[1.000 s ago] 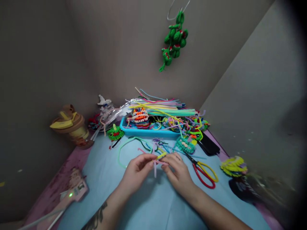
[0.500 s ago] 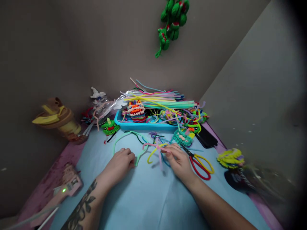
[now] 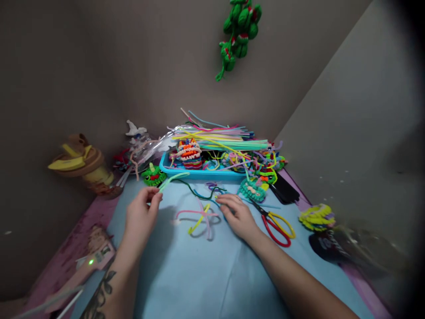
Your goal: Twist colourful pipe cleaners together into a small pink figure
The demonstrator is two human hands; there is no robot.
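Observation:
My left hand (image 3: 141,210) is closed in a pinch on a mint-green pipe cleaner (image 3: 174,178), lifted off the cloth and bent over. My right hand (image 3: 238,218) is low over the cloth, fingers stretched and thumb a little apart, touching or just beside a blue pipe cleaner (image 3: 202,195). Between the hands lies a crossed bundle of pink, lilac and yellow pipe cleaners (image 3: 203,215), held by neither hand. A dark green pipe cleaner (image 3: 191,188) curves behind it. What lies under my right fingertips is partly hidden.
A blue tray (image 3: 206,175) heaped with pipe cleaners stands at the back. Red-and-yellow-handled scissors (image 3: 275,223) lie right of my right hand. A teal figure (image 3: 252,190) and a green figure (image 3: 153,176) sit before the tray. A pink glue gun (image 3: 99,257) rests at left.
The pink, lilac and yellow bundle has left my hands and now lies on the cloth. My left hand moved left and picked up the mint-green pipe cleaner. My right hand let the bundle go.

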